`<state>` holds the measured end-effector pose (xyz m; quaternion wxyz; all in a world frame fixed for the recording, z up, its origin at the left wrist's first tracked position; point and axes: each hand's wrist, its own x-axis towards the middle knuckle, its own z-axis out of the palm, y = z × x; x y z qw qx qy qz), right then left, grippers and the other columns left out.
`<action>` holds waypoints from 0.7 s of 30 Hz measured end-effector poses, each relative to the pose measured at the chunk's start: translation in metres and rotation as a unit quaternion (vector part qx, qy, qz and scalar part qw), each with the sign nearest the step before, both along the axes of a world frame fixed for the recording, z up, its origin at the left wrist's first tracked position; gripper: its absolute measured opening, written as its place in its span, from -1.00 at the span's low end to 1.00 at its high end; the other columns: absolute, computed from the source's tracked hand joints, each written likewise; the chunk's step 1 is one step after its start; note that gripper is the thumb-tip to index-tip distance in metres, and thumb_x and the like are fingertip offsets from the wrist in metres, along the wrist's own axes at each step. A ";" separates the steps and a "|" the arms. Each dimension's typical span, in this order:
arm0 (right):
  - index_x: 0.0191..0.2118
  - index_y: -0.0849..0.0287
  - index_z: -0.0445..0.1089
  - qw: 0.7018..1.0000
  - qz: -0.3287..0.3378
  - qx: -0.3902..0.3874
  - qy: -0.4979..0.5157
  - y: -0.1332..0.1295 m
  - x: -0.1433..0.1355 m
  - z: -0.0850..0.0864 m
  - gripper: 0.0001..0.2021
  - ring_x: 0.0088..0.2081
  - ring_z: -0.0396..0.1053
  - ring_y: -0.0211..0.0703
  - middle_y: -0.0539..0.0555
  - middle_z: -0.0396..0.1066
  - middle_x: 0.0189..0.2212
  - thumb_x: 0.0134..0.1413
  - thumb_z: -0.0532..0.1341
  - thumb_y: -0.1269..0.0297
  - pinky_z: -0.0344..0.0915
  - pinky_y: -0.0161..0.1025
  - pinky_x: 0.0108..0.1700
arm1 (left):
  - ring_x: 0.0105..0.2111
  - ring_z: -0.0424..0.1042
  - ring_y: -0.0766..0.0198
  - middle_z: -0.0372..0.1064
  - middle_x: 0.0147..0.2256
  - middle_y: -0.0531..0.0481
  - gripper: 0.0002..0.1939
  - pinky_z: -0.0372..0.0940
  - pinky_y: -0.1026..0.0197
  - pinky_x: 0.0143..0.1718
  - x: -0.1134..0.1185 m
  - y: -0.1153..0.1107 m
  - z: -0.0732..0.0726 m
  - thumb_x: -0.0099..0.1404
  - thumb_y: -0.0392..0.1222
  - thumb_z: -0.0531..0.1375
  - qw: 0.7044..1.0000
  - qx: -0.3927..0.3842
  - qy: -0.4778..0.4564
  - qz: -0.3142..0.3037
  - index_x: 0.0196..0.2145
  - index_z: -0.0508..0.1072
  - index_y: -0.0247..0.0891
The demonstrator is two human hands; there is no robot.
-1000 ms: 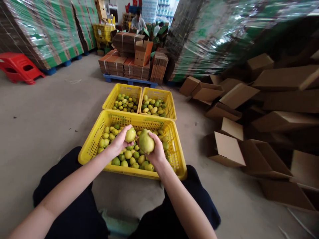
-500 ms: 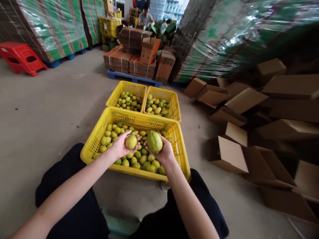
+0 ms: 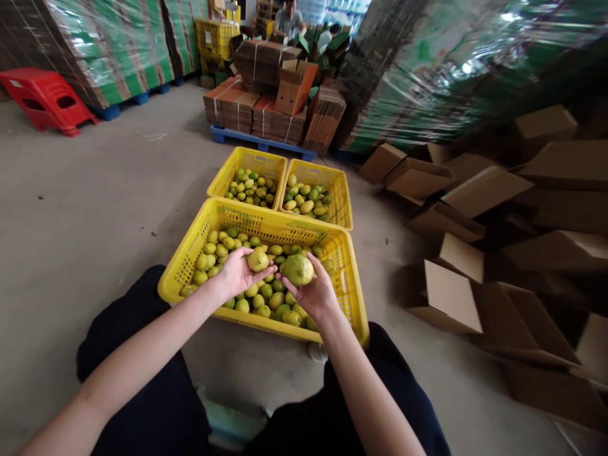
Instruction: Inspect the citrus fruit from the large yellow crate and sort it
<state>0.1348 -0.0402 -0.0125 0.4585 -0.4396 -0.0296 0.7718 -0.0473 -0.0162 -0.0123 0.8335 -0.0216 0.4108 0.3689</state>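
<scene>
My left hand point(image 3: 236, 275) holds a small yellow-green lemon point(image 3: 258, 260), cradled between thumb and fingers with the palm turned up. A larger, greener lemon point(image 3: 297, 270) rests in my right hand point(image 3: 317, 294), its thumb at the upper right side and its fingers underneath. Both hands are over the large yellow crate point(image 3: 190, 237), whose many lemons range from green to yellow. Just behind it stand two smaller yellow crates, a left one point(image 3: 216, 180) and a right one point(image 3: 342, 196), each partly filled with lemons.
Open cardboard boxes point(image 3: 451, 294) lie heaped on the right. Bundled flat cartons point(image 3: 278, 123) sit on a blue pallet point(image 3: 261, 143) beyond the crates. A red stool point(image 3: 50, 101) stands at left, near wrapped pallets point(image 3: 114, 50). A person point(image 3: 289, 22) is at the back.
Both lemons have turned in my hands; the larger one now lies more on its side. My left fingers have stretched out more. The whole view has shifted slightly.
</scene>
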 end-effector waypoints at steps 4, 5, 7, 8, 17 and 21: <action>-0.28 0.22 0.44 1.000 -0.009 -0.030 -0.004 0.000 -0.001 0.002 -0.69 -0.48 0.56 -0.12 0.11 0.54 -0.53 0.23 0.13 0.06 0.51 -0.33 -0.50 | -0.56 0.48 0.30 0.45 -0.48 -0.17 -0.60 0.43 0.37 -0.56 -0.001 -0.001 0.004 0.47 -0.11 -0.08 0.999 0.012 -0.019 -0.046 -0.11 0.40 -0.51; -0.28 0.22 0.44 0.999 -0.011 -0.031 -0.004 0.000 -0.001 0.001 -0.69 -0.48 0.56 -0.11 0.11 0.54 -0.54 0.23 0.13 0.06 0.51 -0.33 -0.50 | -0.59 0.46 0.33 0.44 -0.49 -0.15 -0.59 0.40 0.39 -0.59 -0.001 -0.001 0.003 0.47 -0.08 -0.06 0.998 0.015 -0.023 -0.059 -0.13 0.41 -0.50; -0.27 0.23 0.44 0.999 -0.012 -0.029 -0.011 0.000 0.000 0.001 -0.70 -0.47 0.56 -0.10 0.12 0.54 -0.53 0.22 0.15 0.07 0.52 -0.31 -0.48 | -0.62 0.41 0.37 0.43 -0.48 -0.14 -0.58 0.36 0.41 -0.63 -0.001 -0.001 -0.001 0.45 -0.02 0.01 0.996 0.029 -0.021 -0.079 -0.16 0.44 -0.49; -0.26 0.25 0.44 1.000 -0.008 -0.024 -0.017 0.000 0.001 0.000 -0.70 -0.47 0.56 -0.10 0.12 0.54 -0.52 0.21 0.15 0.08 0.52 -0.31 -0.48 | -0.62 0.40 0.39 0.43 -0.46 -0.14 -0.59 0.35 0.41 -0.62 -0.001 -0.001 -0.004 0.43 0.00 0.05 0.995 0.043 -0.015 -0.088 -0.16 0.45 -0.48; -0.07 0.07 0.41 0.919 -0.033 0.281 -0.276 -0.012 -0.002 -0.005 -0.57 -0.19 0.52 -0.05 0.01 0.55 -0.19 -0.11 0.39 0.14 0.51 -0.14 -0.17 | -0.30 0.41 0.40 0.39 -0.23 0.08 -0.42 0.32 0.36 -0.25 0.002 -0.011 -0.012 0.05 -0.18 0.44 0.920 0.377 0.095 -0.036 0.03 0.42 -0.04; 0.12 0.00 0.29 0.766 -0.046 0.412 -0.492 -0.024 0.002 -0.010 -0.30 0.00 0.44 0.03 0.08 0.45 0.01 -0.22 0.47 0.22 0.37 0.04 0.10 | -0.17 0.41 0.32 0.42 -0.20 0.04 -0.51 0.28 0.27 -0.08 -0.001 -0.010 -0.010 -0.04 -0.17 0.48 0.883 0.425 0.197 -0.031 -0.15 0.44 -0.19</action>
